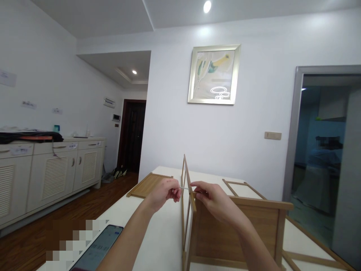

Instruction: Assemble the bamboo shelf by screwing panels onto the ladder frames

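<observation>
A white wall (166, 128) fills the back of the room, and in front of it a long white table (162, 237) reaches toward the person. A white cabinet (53, 177) with slatted doors runs along the left side, while a grey-framed doorway (291, 131) opens on the right. On the table, a brown wooden panel (220, 237) stands on edge, to the right of and beside a narrow wooden frame (190, 233) that stands upright in front of the person. Another board (146, 185) lies flat on the left, and slim open wooden pieces (310, 257) lie on the right. A picture (214, 75) in a pale frame hangs on the wall above. The person's right hand (211, 194) is over the top of the panel, its fingers bent and their tips at the upright frame; whether they pinch anything cannot be told. The left hand (166, 190), on the other side of the frame, is curled with its fingers closed on a thin rod. A phone (98, 244) lies on the table by the left forearm. The thin rod (184, 188) juts rightward from the left fingers to the frame; whether its tip sits in the wood is too small to see.
</observation>
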Demonstrator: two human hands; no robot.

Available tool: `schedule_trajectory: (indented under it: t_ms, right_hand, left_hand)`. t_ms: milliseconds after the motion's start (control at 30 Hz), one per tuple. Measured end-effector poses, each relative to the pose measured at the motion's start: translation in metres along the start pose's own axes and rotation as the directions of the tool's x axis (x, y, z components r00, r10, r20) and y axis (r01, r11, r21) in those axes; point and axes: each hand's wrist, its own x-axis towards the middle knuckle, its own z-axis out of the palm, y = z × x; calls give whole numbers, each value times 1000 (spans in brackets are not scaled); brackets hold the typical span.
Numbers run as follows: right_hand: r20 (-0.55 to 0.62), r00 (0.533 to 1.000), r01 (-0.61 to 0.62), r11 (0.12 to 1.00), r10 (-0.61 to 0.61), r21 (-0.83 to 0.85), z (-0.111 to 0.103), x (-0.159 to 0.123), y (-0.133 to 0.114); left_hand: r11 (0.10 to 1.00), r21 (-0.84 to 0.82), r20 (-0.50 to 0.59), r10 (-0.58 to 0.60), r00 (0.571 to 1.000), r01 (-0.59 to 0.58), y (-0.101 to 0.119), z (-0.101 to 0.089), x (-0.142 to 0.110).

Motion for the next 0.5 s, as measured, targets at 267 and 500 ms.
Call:
schedule_trajectory:
  t_ms: [267, 500]
  right_hand:
    - [-26, 999, -21, 1000, 20, -4, 3, 0, 7]
    - [-14, 1000, -11, 1000, 11, -20, 1, 1, 4]
  left_hand:
    - [1000, -21, -34, 14, 999, -15, -13, -2, -5]
    - [999, -37, -38, 16, 999, -18, -18, -1, -5]
